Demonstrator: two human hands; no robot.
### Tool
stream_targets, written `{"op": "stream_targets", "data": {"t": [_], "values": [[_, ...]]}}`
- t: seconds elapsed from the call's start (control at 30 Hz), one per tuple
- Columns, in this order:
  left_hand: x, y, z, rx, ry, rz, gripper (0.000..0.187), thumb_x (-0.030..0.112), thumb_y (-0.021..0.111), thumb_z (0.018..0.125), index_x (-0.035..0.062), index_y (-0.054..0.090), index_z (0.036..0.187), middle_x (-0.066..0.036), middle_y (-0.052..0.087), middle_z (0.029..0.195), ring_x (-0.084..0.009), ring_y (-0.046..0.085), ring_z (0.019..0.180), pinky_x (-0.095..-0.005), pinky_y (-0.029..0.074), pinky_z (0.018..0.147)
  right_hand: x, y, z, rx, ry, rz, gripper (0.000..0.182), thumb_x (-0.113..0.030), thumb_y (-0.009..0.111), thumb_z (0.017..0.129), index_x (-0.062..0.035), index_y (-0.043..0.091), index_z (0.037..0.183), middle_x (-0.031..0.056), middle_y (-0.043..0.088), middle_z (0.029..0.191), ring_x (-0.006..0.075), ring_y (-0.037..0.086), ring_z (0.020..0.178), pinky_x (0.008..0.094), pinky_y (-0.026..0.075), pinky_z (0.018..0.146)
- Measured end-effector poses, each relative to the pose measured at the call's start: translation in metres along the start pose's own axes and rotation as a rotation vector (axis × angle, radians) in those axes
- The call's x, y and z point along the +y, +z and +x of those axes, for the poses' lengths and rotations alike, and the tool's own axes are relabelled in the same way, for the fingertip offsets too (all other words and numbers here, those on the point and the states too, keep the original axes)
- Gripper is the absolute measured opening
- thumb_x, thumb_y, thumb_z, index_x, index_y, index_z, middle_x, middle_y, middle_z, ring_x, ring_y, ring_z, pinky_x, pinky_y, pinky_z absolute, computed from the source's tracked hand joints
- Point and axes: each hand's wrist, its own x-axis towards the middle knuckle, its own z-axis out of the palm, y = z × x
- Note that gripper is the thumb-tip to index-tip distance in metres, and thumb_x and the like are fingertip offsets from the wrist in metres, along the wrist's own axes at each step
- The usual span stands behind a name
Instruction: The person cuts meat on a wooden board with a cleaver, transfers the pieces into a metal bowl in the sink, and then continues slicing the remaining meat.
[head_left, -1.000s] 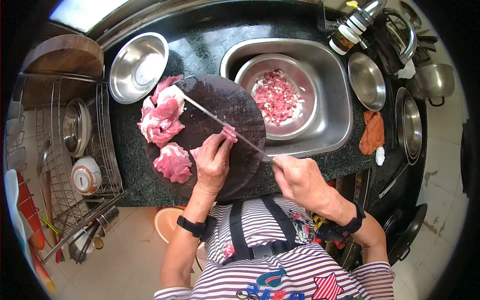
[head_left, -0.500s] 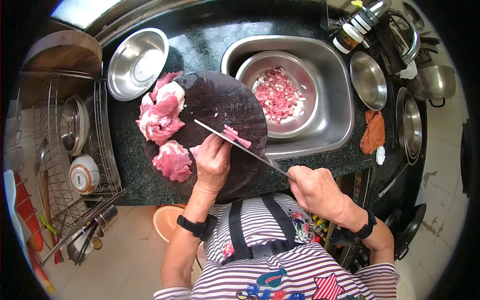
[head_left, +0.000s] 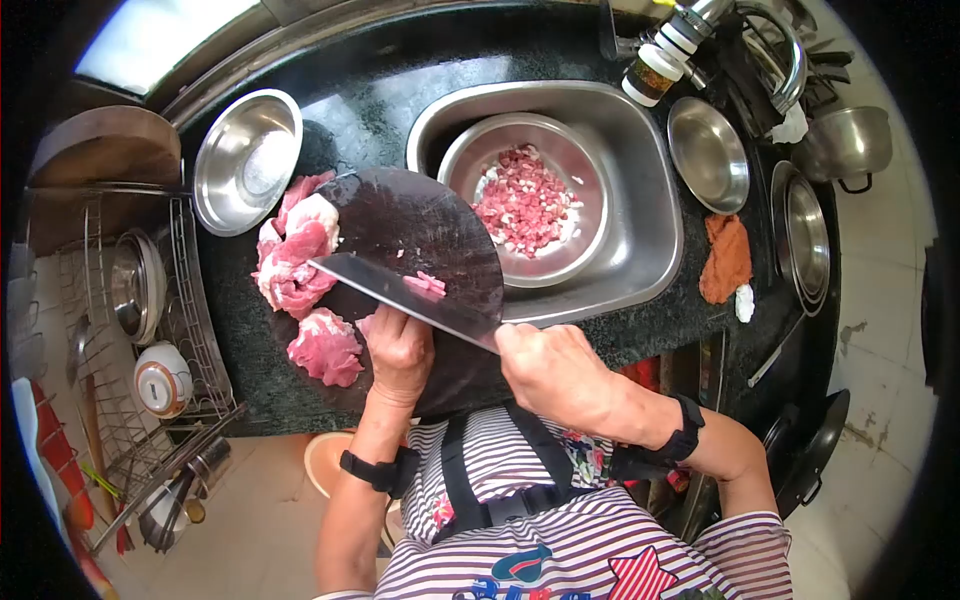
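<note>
My right hand [head_left: 558,375] is closed round the handle of a kitchen knife [head_left: 400,297], whose broad blade slants across the round dark cutting board [head_left: 452,225]. The blade lies just beyond the fingertips of my left hand [head_left: 400,352], which are curled down on a piece of raw meat [head_left: 364,326], mostly hidden under them. Several cut meat strips [head_left: 427,284] lie on the far side of the blade, with tiny scraps nearby. Larger chunks of raw meat [head_left: 298,252] rest along the board's left side, one smaller chunk [head_left: 327,347] closer to me.
Right of the board, a metal bowl [head_left: 592,225] of diced meat sits in the steel sink [head_left: 655,240]. Another metal bowl [head_left: 247,160] stands at the back left. A dish rack [head_left: 205,300] is on the left; a metal basin [head_left: 708,155] and orange cloth [head_left: 725,260] are on the right.
The knife has tilted so its broad face shows, and my right hand has come left, nearer my left hand. The cut strips now lie beyond the blade. The whole view has shifted slightly.
</note>
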Motion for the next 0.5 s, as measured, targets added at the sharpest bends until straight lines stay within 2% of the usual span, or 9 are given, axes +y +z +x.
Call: {"op": "stream_targets", "data": {"t": [0.07,0.2,0.23,0.3,0.33,0.37,0.4,0.43,0.5], "values": [[0.004,-0.001,0.004,-0.021,-0.042,-0.057,0.026,-0.008,0.066,0.072,-0.0009,0.069,0.096,-0.015,0.066,0.099,-0.0359,0.066,0.094,-0.0427,0.054,0.08,0.002,-0.001,-0.007,0.057,0.021,0.069,0.01,-0.002,0.058,0.081,0.0007,0.052,0.089,0.0201,0.062,0.071,0.0417,0.063,0.066,0.0491,0.051,0.059],[0.005,-0.002,0.003,0.089,-0.059,-0.079,0.018,-0.005,0.07,0.078,0.0003,0.069,0.094,-0.013,0.066,0.098,-0.0318,0.066,0.09,-0.0385,0.054,0.075,-0.001,-0.019,-0.013,0.193,-0.004,0.264,0.008,-0.004,0.062,0.083,-0.001,0.054,0.085,0.0216,0.059,0.07,0.0423,0.061,0.066,0.0499,0.047,0.058],[0.006,-0.004,0.004,0.109,-0.087,-0.124,0.017,-0.004,0.071,0.079,0.0002,0.069,0.095,-0.013,0.066,0.097,-0.0296,0.066,0.089,-0.0367,0.054,0.075,0.001,-0.022,-0.013,0.161,0.054,0.308,0.008,-0.005,0.061,0.085,0.0003,0.056,0.085,0.0222,0.056,0.067,0.0404,0.06,0.061,0.0464,0.047,0.056],[0.009,-0.009,0.007,0.136,-0.106,-0.165,0.016,-0.004,0.071,0.081,0.0002,0.069,0.096,-0.013,0.066,0.097,-0.0274,0.066,0.089,-0.0348,0.054,0.075,0.008,-0.022,-0.013,0.137,0.123,0.507,0.012,-0.01,0.059,0.091,-0.0001,0.057,0.086,0.0132,0.055,0.058,0.0271,0.056,0.048,0.0371,0.045,0.048],[0.014,-0.013,0.007,0.133,-0.326,-0.314,0.016,-0.003,0.07,0.083,-0.0001,0.069,0.099,-0.01,0.067,0.1,-0.0228,0.066,0.09,-0.0326,0.054,0.078,0.009,-0.026,-0.013,0.14,0.115,0.503,0.012,-0.01,0.059,0.091,-0.0001,0.057,0.086,0.0132,0.055,0.058,0.0271,0.056,0.048,0.0371,0.045,0.048],[0.016,-0.017,0.007,0.128,-0.547,-0.465,0.016,-0.003,0.069,0.086,-0.0004,0.069,0.102,-0.008,0.068,0.104,-0.0182,0.066,0.092,-0.0303,0.054,0.081,0.008,-0.033,-0.012,0.026,0.288,0.772,0.014,-0.013,0.059,0.094,-0.0009,0.057,0.087,0.0073,0.053,0.058,0.0186,0.052,0.046,0.0318,0.043,0.045],[0.017,-0.019,0.008,0.116,-0.666,-0.629,0.017,0.004,0.065,0.092,-0.0019,0.067,0.109,-0.007,0.068,0.108,-0.0153,0.065,0.095,-0.0277,0.054,0.083,0.008,-0.037,-0.012,-0.096,0.463,1.036,0.016,-0.015,0.058,0.096,-0.0017,0.057,0.087,0.0013,0.051,0.058,0.0102,0.048,0.043,0.0264,0.04,0.042],[0.017,-0.021,0.012,0.126,-0.663,-0.627,0.017,0.004,0.065,0.092,-0.0019,0.067,0.109,-0.007,0.068,0.108,-0.0153,0.065,0.095,-0.0277,0.054,0.083,0.009,-0.038,-0.012,-0.098,0.454,1.031,0.016,-0.015,0.058,0.096,-0.0017,0.057,0.087,0.0013,0.051,0.058,0.0102,0.048,0.043,0.0264,0.04,0.042],[0.018,-0.028,0.025,0.154,-1.089,-1.217,0.022,0.013,0.059,0.098,-0.0032,0.063,0.113,-0.009,0.068,0.109,-0.0176,0.067,0.096,-0.0286,0.055,0.085,0.01,-0.037,-0.011,-0.144,0.493,1.281,0.017,-0.017,0.057,0.097,-0.0032,0.057,0.089,-0.0041,0.048,0.062,0.0021,0.043,0.044,0.0209,0.038,0.039]]}}
